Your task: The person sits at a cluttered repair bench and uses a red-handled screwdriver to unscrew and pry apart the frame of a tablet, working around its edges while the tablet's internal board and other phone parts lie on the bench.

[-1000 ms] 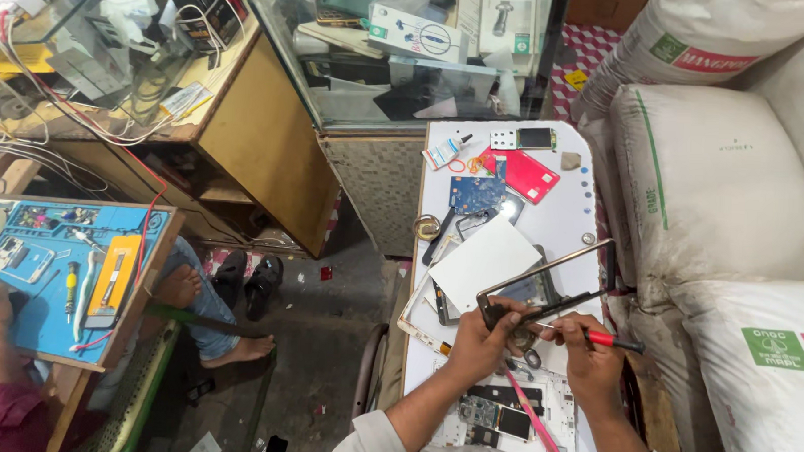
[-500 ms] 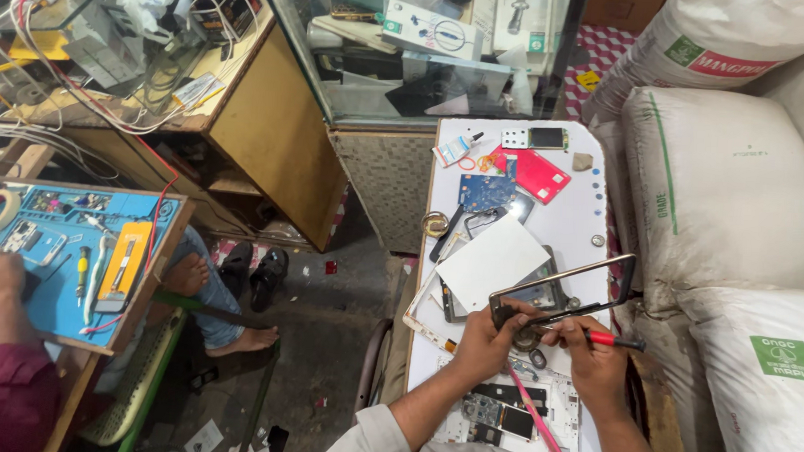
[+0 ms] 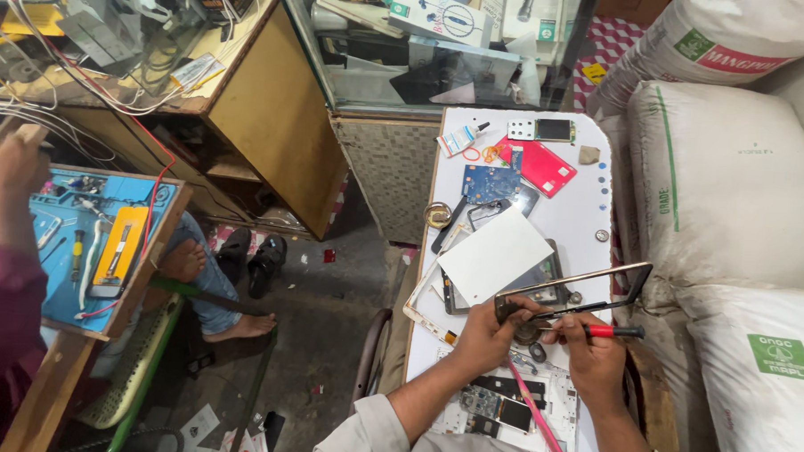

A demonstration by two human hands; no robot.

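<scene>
Left hand [image 3: 486, 331] pinching the thin phone frame [image 3: 574, 289] at its near corner, above the white tabletop [image 3: 581, 214]; right hand [image 3: 594, 349] clenched on a red-handled screwdriver [image 3: 608, 331] at that corner. Likely risks: slipped tip, bent frame, loose parts [image 3: 537, 351] rolling off.

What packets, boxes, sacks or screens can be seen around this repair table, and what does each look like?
White box: inside the glass case, flat, with a blue picture.
Small packet: far left corner of the white table, white and blue.
Red card: far end of the table, flat rectangle.
White sacks: stacked to the right, with green and red print.
Dark screen frame: held by the left hand; right hand holds a red-handled tool.
</scene>
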